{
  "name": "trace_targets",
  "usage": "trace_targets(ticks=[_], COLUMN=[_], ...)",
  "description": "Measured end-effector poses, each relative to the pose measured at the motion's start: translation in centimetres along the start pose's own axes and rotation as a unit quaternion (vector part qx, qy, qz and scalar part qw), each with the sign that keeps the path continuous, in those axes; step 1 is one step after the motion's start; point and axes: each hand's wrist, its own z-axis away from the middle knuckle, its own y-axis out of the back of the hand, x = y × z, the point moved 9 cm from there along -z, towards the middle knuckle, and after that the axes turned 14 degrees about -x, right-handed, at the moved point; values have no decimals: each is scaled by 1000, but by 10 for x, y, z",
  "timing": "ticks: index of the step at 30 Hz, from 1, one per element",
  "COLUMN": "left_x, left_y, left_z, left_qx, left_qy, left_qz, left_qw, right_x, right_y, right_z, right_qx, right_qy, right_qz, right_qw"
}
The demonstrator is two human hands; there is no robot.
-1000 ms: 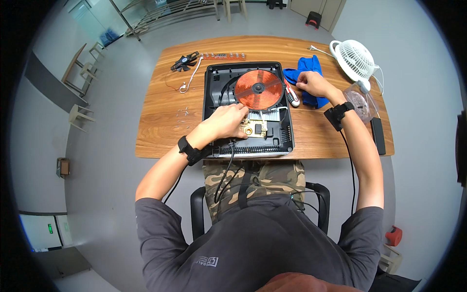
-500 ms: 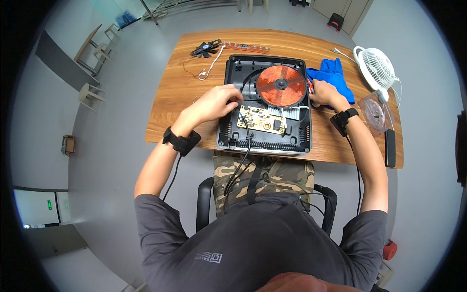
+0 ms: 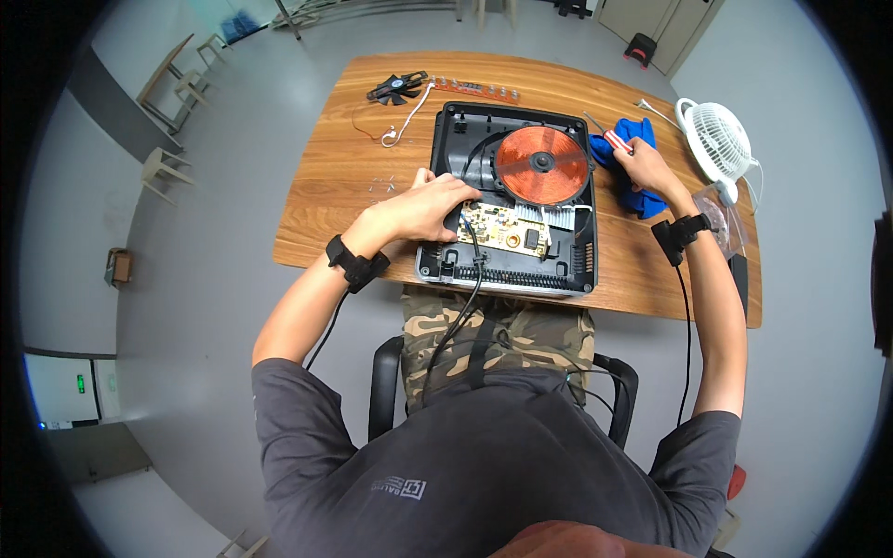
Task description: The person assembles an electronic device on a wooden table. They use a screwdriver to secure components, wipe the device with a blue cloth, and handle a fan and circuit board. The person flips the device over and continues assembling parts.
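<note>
An open black induction cooker base (image 3: 446,139) lies on the table in front of me, with a round copper coil (image 3: 530,177) in its far right part. Nearer to me sits a cream circuit board (image 3: 498,232) with a black cable at its left end. My left hand (image 3: 423,212) grips that left end, thumb near and fingers at the far corner. Right of the base, my right hand (image 3: 642,166) is closed around the red-and-white handle of a screwdriver (image 3: 614,139), its shaft pointing far left. A blue cloth (image 3: 642,202) lies beneath this hand.
Beyond the base are a small black fan (image 3: 397,89) and a narrow orange circuit strip (image 3: 474,89). Several screws (image 3: 383,181) lie left of it. A white desk fan (image 3: 716,135) and a clear plastic bag (image 3: 721,219) are at the right. Cables run down to my lap.
My right hand has risen from beside the coil, lifting the screwdriver over the cloth. My left hand has come down onto the circuit board's left end.
</note>
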Motion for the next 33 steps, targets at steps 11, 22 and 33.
trace_targets(ticks=[11,22,33], left_x=[0,6,-15], left_y=[-2,-2,17], left_z=[6,12,37], left_qx=[36,65,149], left_qy=[-39,-69,-49], left_qz=[42,34,105], left_qw=[998,995,982], right_x=[-22,-116,-216], right_y=[36,10,-43], right_z=[6,24,32], right_qx=[101,47,-55], right_qy=[73,222,326], right_qz=[0,10,10], right_qw=[992,974,944])
